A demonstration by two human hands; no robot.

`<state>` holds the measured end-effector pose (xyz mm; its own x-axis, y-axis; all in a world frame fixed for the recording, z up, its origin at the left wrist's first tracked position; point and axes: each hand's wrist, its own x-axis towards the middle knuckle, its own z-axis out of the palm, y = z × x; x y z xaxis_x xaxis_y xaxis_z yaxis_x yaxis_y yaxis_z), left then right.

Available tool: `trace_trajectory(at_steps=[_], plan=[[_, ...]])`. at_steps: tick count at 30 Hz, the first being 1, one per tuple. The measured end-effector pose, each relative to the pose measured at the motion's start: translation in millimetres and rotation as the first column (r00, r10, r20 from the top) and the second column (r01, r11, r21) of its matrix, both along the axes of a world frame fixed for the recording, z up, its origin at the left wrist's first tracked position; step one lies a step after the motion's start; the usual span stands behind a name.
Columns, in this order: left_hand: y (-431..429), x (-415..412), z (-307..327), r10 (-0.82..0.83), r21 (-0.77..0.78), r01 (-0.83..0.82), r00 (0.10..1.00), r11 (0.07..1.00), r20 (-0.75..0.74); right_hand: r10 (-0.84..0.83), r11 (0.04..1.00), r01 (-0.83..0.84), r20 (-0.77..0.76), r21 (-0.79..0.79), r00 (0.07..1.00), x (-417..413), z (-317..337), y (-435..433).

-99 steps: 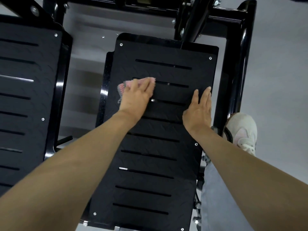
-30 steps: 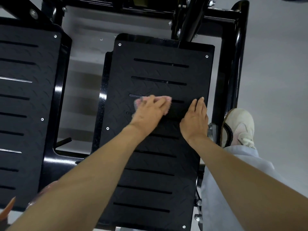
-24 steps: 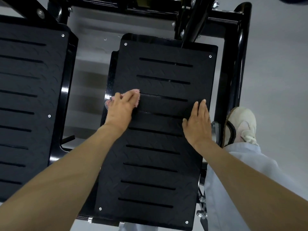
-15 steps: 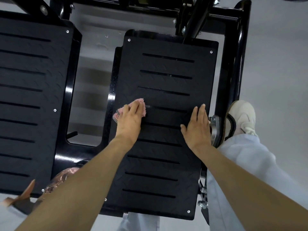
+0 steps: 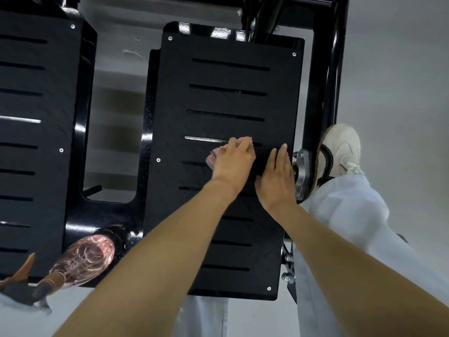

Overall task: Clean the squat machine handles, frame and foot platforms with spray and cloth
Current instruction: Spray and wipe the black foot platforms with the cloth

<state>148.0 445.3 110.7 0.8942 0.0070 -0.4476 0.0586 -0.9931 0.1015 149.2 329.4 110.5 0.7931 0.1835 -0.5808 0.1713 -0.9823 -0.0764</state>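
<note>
Spray bottle [image 5: 82, 259]: lies on its side at the near left, on the black crossbar at the near end of the gap between the two platforms. Its pink swirled body points away from the viewer and its dark trigger head lies toward the near-left corner of the view. No hand touches it.

Trouser leg [image 5: 352, 220]: pale grey cloth, just beside the right edge of the right foot platform.

Right hand [image 5: 277, 176]: lies flat on the right foot platform close to its right edge, about halfway along. The fingers are straight and close together, pointing to the far end, and it holds nothing.

Left hand [image 5: 233, 161]: just beside the right hand, on the same plate. Its fingers are bent down over the pink cloth, holding it against the surface.

Pink cloth [image 5: 213, 156]: mostly hidden under the left hand, with a crumpled edge showing at the hand's left side, in the middle of the plate.

Right foot platform [image 5: 218, 100]: black tread plate with crosswise slots and a screw at each visible corner.

Left foot platform [image 5: 36, 142]: the same make, well apart to the left, with nothing on it.

Sneaker [image 5: 340, 152]: off-white, on the grey floor [image 5: 401, 69] past the right edge, beside a metal flange [image 5: 302, 173].

Frame [image 5: 325, 93]: glossy black tube along the far right side and across the far end.
</note>
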Motion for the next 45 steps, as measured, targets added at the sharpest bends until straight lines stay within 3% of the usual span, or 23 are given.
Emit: trace_trajectory(at_steps=[3,8,12,23,25,29,31,35,40,43,45], plan=[[40.0,-12.9,2.9,-0.079,0.088,0.082,0.996,0.993,-0.041,-0.011,1.0,0.011,-0.017,0.007,1.0,3.0,3.5,3.8],[96.4,-47.8,4.3,0.209,0.233,-0.2,0.978,0.952,-0.017,-0.009,1.0,0.009,-0.061,0.01,0.998,2.9,2.5,5.9],[58.6,-36.6,4.9,0.387,0.21,-0.376,0.922,0.903,-0.016,0.043,0.998,-0.045,-0.073,-0.033,0.996,2.0,-0.8,-0.8],[-28.9,3.2,-3.5,0.054,-0.154,-0.05,0.998,0.987,0.024,0.073,0.992,-0.078,-0.055,-0.099,0.996,10.3,-3.4,-11.1],[-25.8,6.2,-4.0,0.006,-0.147,-0.002,1.0,0.989,0.028,0.092,0.99,-0.098,-0.052,-0.106,0.994,10.7,-2.3,-10.3],[-0.1,-3.4,-3.8,-0.226,0.014,0.226,0.974,0.974,0.017,0.158,0.979,-0.165,-0.068,-0.119,0.985,6.7,3.1,-9.7],[20.9,-7.8,-0.7,-0.189,0.061,0.19,0.982,0.98,-0.01,0.182,0.973,-0.191,-0.077,-0.128,0.98,3.8,3.9,-9.7],[66.6,-30.0,5.1,0.073,0.091,-0.068,0.996,0.993,-0.053,0.154,0.98,-0.163,-0.09,-0.111,0.984,-0.5,4.4,-5.7],[97.5,-55.5,4.2,0.344,0.07,-0.341,0.939,0.937,-0.025,0.093,0.991,-0.098,-0.064,-0.09,0.994,-9.9,2.7,2.9],[85.8,-72.5,7.2,0.298,0.068,-0.294,0.954,0.953,-0.046,0.08,0.992,-0.086,-0.073,-0.094,0.994,-20.2,4.7,7.4],[69.2,-89.2,7.2,0.078,0.099,-0.07,0.994,0.993,-0.074,0.083,0.99,-0.092,-0.09,-0.106,0.993,-28.0,6.2,10.2]])
